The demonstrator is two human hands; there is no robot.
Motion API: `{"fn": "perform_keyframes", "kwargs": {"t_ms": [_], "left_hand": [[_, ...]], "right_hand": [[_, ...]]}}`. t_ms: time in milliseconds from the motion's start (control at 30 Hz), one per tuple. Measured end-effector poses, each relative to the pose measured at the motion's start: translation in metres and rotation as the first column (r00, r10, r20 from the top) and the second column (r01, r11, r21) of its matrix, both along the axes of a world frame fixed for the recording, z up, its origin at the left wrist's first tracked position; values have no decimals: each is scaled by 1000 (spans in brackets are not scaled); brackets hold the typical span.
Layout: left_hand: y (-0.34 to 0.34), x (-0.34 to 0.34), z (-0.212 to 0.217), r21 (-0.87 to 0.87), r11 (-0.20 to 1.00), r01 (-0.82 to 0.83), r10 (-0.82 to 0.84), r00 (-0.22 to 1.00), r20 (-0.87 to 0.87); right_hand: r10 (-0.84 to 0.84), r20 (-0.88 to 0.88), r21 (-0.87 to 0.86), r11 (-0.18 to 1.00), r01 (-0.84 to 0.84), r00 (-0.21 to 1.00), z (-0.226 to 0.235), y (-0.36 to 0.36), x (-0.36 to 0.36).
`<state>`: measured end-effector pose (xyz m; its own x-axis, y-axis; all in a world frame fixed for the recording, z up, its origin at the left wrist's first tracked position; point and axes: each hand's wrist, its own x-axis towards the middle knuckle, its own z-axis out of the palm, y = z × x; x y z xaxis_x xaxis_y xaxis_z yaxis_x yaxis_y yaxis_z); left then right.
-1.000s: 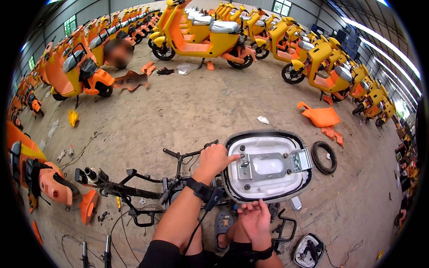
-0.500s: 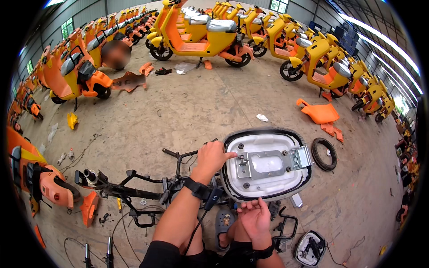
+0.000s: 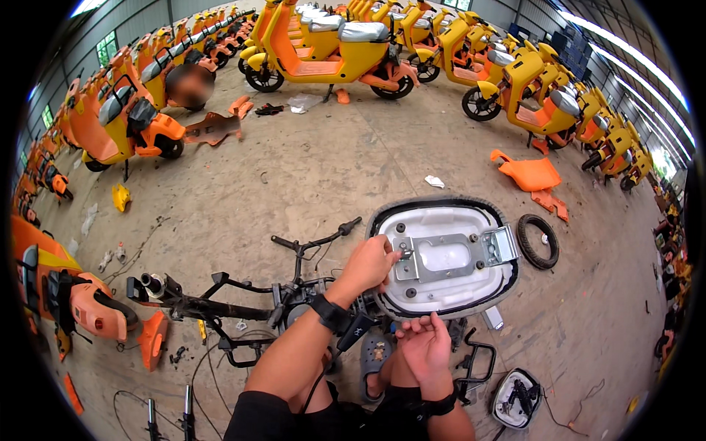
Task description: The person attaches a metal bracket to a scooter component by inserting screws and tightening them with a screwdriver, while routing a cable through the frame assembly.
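A scooter seat [image 3: 476, 297] is turned underside up in front of me, showing a white plastic base, a dark rim and a metal bracket [image 3: 426, 273]. The thumb and fingertips of my left hand [image 3: 368, 266] close on a small metal catch [image 3: 404, 253] at the bracket's left end. My right hand [image 3: 426, 349] is palm up below the seat's near edge. Its fingers are loosely bent and apart, with the tips at the rim; whether they bear weight I cannot tell. A bare black scooter frame [image 3: 243, 310] extends left from beneath the seat.
A tyre [image 3: 538, 242] and orange panels [image 3: 531, 173] lie to the right on the concrete floor. Near my right arm are a black tubular bracket [image 3: 476, 364] and a second upturned seat [image 3: 516, 399]. Rows of yellow scooters [image 3: 331, 55] fill the background. Cables trail at lower left.
My left hand has moved from the seat's left edge onto the catch, its fingers now bent inward. The seat and my right hand have shifted slightly up and away.
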<state>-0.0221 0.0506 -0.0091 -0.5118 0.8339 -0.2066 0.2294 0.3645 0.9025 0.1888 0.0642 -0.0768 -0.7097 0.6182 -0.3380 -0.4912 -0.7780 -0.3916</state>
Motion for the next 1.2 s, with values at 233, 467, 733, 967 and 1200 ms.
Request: {"fn": "perform_keyframes", "kwargs": {"t_ms": [233, 467, 733, 967, 1200], "left_hand": [[-7, -8, -9, 165, 985, 48, -127, 848, 515], [9, -20, -36, 299, 950, -88, 219, 872, -438], [30, -27, -32, 28, 996, 84, -59, 862, -503], [31, -22, -28, 113, 973, 199, -92, 791, -605], [32, -23, -34, 143, 965, 220, -79, 764, -641]], "right_hand": [[0, 5, 9, 1000, 0, 1000, 0, 1, 2], [10, -27, -22, 1000, -10, 1000, -1, 3, 0], [14, -26, -76, 997, -16, 1000, 2, 1, 3], [16, -31, -83, 996, -18, 999, 2, 1, 3], [9, -5, -88, 996, -9, 1000, 3, 0, 2]]}}
